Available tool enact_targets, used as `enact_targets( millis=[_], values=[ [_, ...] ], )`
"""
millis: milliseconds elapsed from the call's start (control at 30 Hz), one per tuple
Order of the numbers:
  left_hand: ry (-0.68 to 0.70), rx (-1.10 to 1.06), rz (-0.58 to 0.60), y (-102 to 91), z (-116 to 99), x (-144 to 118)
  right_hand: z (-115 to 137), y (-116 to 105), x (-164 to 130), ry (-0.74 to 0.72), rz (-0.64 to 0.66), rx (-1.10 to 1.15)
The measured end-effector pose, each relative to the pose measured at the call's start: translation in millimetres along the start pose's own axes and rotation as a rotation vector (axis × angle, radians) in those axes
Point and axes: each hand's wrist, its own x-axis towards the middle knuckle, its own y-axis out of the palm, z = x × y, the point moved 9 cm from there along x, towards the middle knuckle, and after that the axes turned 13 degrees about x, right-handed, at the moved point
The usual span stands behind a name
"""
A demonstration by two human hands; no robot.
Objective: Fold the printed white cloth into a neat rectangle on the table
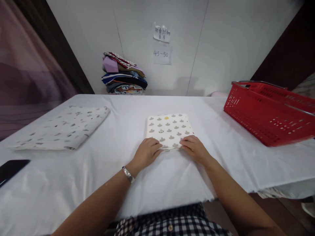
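Now a white table point(123, 183) is lying under everything, and nothing is standing between the hands and the cloth point(168, 129). Far beyond the fingertips, at the wall, a pile of clothes point(123, 74) is resting, and two paper notes point(161, 44) are hanging beside it. Well to the left of the fingers a bigger folded fabric point(66, 127) is lying flat, and a red basket point(270, 111) is sitting well to the right.

At the left edge a dark phone point(11, 168) is being cut off by the frame. The writing on the notes is hard to read, except "45-50".

The left hand point(147, 152) and right hand point(195, 149) are both pressing on the near edge of the folded cloth, fingers nearly flat and close together, gripping nothing. The cloth is lying flat just ahead of the fingertips.
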Motion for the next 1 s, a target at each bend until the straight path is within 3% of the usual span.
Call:
enact_targets(
  millis=[333, 500, 767, 1000],
  values=[
    [-0.003, 0.094, 0.032, 0.5, -1, -1, -10, -10, -8, 0.009, 0.004, -0.019],
    [0.001, 0.104, 0.027, 0.5, 0, -5, -25, -22, -18, 0.032, -0.055, -0.044],
    [0.002, 0.119, 0.029, 0.1, -1, -4, -26, -30, -23, 0.098, -0.122, 0.069],
    [-0.003, 0.123, 0.014, 1.4, 0, -5, -23, -29, -20, 0.013, -0.111, 0.013]
  ],
)
